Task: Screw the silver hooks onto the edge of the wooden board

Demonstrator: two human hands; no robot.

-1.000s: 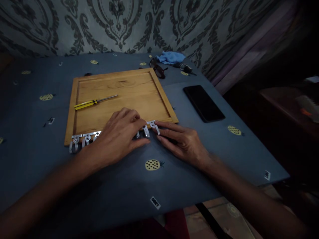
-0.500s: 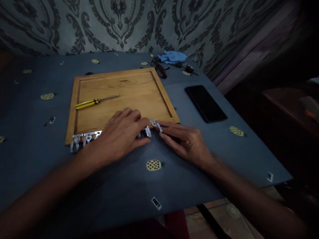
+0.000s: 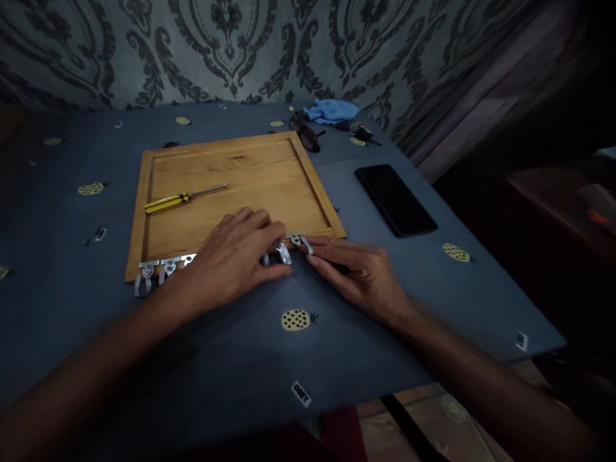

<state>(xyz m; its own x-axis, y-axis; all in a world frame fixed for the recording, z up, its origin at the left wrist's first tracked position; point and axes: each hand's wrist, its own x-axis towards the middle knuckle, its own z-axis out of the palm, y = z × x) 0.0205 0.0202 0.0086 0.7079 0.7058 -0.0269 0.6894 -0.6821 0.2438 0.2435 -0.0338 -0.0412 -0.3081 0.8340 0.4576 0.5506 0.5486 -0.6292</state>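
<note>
A metal hook rail [image 3: 169, 264] with several curved hooks lies along the near edge of a framed wooden board [image 3: 216, 168]. My left hand [image 3: 235, 256] rests over the middle of the rail, fingers curled onto it and hiding part of the hooks. The fingers of my right hand [image 3: 359, 266] pinch the hook at the rail's right end. On the board's panel lies a screwdriver [image 3: 185, 198] with a yellow and black handle, its shaft pointing right.
Right of the board is a black phone [image 3: 397, 200]. Sunglasses [image 3: 308, 136], a blue cloth [image 3: 332, 111] and a small dark object [image 3: 362, 132] lie at the back. A blue cloth with pineapple prints covers the table [image 3: 231, 378]; a patterned curtain [image 3: 216, 51] hangs behind.
Both hands keep nearly the same place on the hook rail. The left hand's fingers have shifted slightly left, and the view has moved a little.
</note>
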